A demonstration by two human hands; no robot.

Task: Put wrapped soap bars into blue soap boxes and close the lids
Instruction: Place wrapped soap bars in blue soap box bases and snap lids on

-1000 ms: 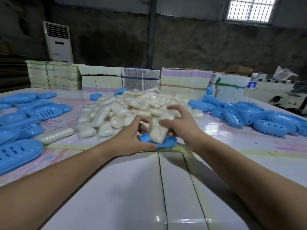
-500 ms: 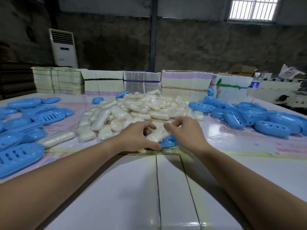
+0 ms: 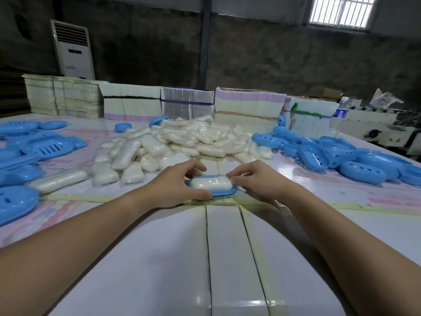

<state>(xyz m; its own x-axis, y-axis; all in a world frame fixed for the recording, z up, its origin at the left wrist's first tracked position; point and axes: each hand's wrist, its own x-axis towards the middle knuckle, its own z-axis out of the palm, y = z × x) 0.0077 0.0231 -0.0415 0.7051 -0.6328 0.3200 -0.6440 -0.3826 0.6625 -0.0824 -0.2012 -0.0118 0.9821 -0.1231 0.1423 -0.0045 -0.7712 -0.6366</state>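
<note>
I see a wrapped soap bar (image 3: 211,182) lying flat in an open blue soap box (image 3: 224,192) on the tabletop (image 3: 159,258). My left hand (image 3: 174,187) grips the box's left end, thumb along its near rim; my right hand (image 3: 255,179) pinches the bar's right end. A pile of wrapped bars (image 3: 177,142) sits just behind, blue box halves (image 3: 341,156) heaped at right.

A soap bar (image 3: 211,182) lies in a box base (image 3: 224,192), soap pile (image 3: 173,142) behind, between both hands
</note>
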